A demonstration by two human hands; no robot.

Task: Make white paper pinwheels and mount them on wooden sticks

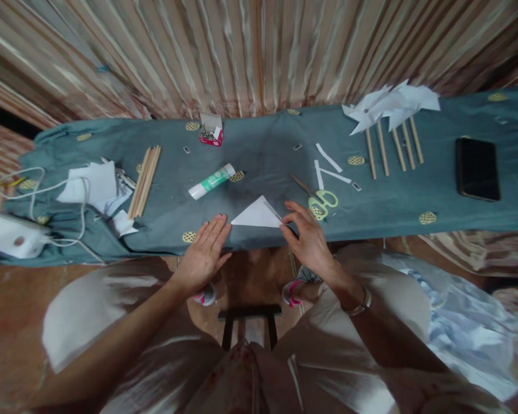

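Clothes point(164, 356) nearest, then cloth point(263, 155) on table. Left hand point(205, 247) flat, fingers together, just beside paper point(259, 214). Right hand point(306, 233) — thumb and fingertips clamped on paper's right corner. Paper: folded triangle between hands. Scissors point(317, 195) beyond right hand.

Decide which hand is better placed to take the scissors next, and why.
Likely the right hand: the scissors lie just beyond it, though its fingers hold the paper. The left hand lies flat beside the paper's opposite corner, farther away.
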